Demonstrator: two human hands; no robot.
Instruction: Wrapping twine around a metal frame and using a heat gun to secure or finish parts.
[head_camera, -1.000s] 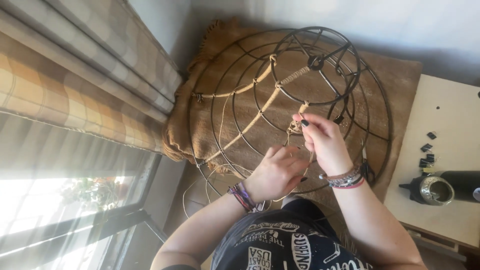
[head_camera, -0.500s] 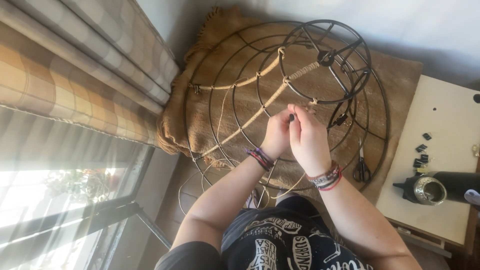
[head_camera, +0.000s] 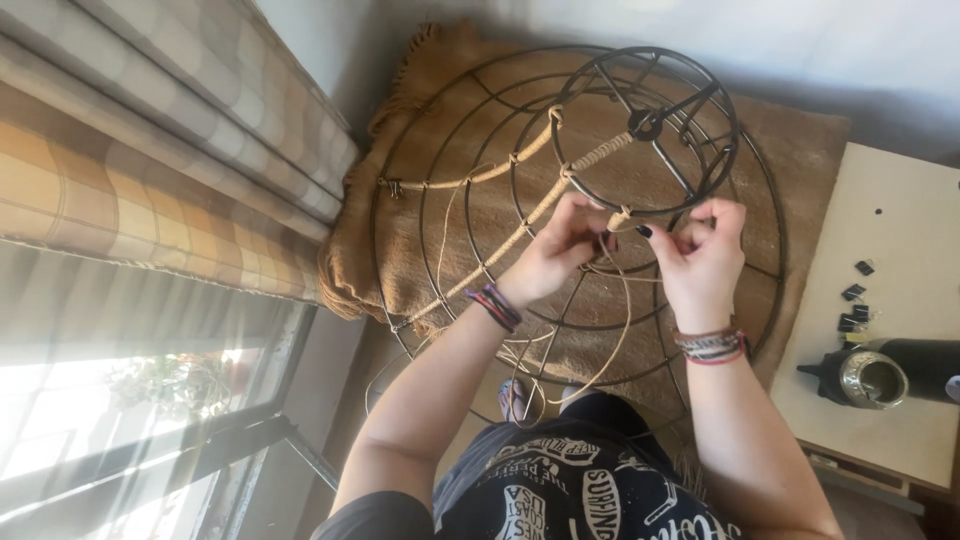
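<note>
Wire frame (head_camera: 470, 210) lies on a brown rug (head_camera: 800, 160), part-wrapped in cord (head_camera: 520, 225). Left hand (head_camera: 555, 250) and right hand (head_camera: 700, 255) both pinch the cord closed at one rib below the top ring (head_camera: 650, 125). Risk, by my read: if either pinch slackens the wrap could loosen along the rib; loose cord hanging under the frame might snag on the wires

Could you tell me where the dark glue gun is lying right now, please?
In the head view, the dark glue gun lies on the pale side table at the right edge, just below the small black binder clips.
</note>
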